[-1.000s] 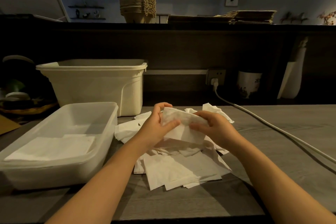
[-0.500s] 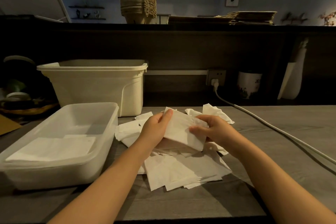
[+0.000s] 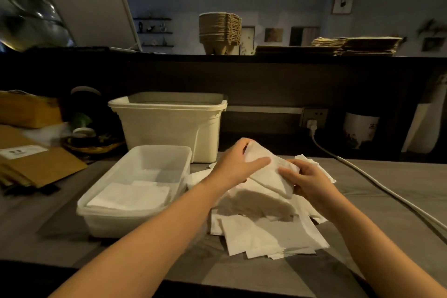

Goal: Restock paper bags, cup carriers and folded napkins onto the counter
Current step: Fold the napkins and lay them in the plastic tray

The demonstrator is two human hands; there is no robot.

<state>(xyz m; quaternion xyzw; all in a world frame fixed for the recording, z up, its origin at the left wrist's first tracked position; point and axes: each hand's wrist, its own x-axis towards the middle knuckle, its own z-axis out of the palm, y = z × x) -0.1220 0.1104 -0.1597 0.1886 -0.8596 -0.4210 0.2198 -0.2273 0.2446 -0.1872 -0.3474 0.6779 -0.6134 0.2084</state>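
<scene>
Both my hands hold one white folded napkin (image 3: 271,174) above a loose pile of napkins (image 3: 273,232) on the grey worktop. My left hand (image 3: 235,164) grips its upper left edge, thumb laid across the front. My right hand (image 3: 304,180) pinches its right side. To the left stands a clear plastic tray (image 3: 186,162) with folded napkins (image 3: 130,195) lying flat inside. On the raised dark counter behind are a stack of cup carriers (image 3: 219,31) and flat stacks of paper bags (image 3: 358,46).
A cream plastic bin (image 3: 169,128) stands behind the tray. A white cable (image 3: 377,184) runs from a wall socket across the worktop at right. Brown envelopes or bags (image 3: 36,164) and a dark basket lie at left. A white pot (image 3: 360,128) sits at back right.
The view has swung left and up. Both hands have kept hold of the napkin and folded it smaller, tilting it so its long edge now slopes down to the right.
</scene>
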